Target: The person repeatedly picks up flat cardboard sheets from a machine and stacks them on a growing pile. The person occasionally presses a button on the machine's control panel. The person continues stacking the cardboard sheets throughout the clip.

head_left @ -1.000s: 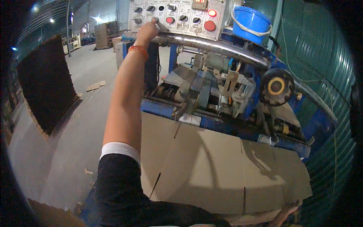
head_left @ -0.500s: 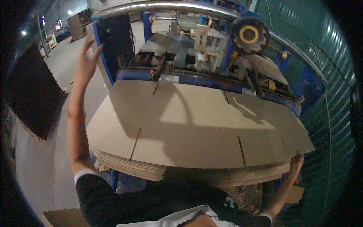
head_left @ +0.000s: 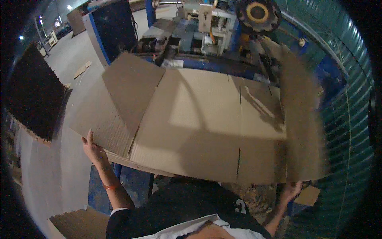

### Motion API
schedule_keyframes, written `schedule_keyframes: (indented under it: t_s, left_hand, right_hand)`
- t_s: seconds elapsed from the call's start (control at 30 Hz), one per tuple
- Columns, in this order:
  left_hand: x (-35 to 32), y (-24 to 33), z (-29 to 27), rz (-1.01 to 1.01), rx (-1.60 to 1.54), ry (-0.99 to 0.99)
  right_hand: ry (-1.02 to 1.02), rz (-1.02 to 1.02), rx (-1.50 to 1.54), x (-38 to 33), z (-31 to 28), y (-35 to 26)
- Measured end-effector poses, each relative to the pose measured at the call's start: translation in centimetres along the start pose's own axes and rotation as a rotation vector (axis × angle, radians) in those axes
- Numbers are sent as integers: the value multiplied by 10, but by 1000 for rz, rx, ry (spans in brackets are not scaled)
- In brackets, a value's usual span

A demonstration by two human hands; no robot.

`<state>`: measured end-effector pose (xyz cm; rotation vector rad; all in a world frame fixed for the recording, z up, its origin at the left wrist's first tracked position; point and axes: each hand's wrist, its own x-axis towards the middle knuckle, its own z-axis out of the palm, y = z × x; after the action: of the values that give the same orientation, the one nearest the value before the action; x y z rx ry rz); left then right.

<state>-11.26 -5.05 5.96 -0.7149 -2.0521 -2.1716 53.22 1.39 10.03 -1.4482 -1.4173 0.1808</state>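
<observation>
Cardboard sheet (head_left: 207,107) lies ahead of left hand (head_left: 96,153) and right hand (head_left: 291,192), both pinching its near edge

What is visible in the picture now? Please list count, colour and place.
cardboard sheet: one, brown, across the middle
stacked sheets: several, brown, beneath it
machine: one, blue and grey, beyond the sheet
wheel: one, black with yellow ring, top right
dark stack: one, blackish, far left
other cardboard: several, brown, left side
wall: one, green, corrugated, right side
floor: one, grey, left
shirt: one, black, bottom centre
wristband: one, orange, lower left
left hand: one, holding the sheet's left corner
right hand: one, at the sheet's near right edge
</observation>
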Motion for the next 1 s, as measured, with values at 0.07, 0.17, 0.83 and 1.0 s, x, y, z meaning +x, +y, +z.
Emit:
schedule_keyframes:
  t_s: [0.07,0.17,0.83,1.0]
  left_hand:
    - [-8,27,13,-187,-291,-149]
    - [-50,64,44,-135,-185,-419]
    - [-86,65,143,1035,602,-1282]
    - [-58,59,193,1001,480,-1225]
  right_hand:
    - [-305,-326,-250,-12,23,6]
    - [-550,-455,-521,-11,40,9]
    - [-804,-756,-440,88,90,29]
    - [-831,-723,-492,139,139,39]
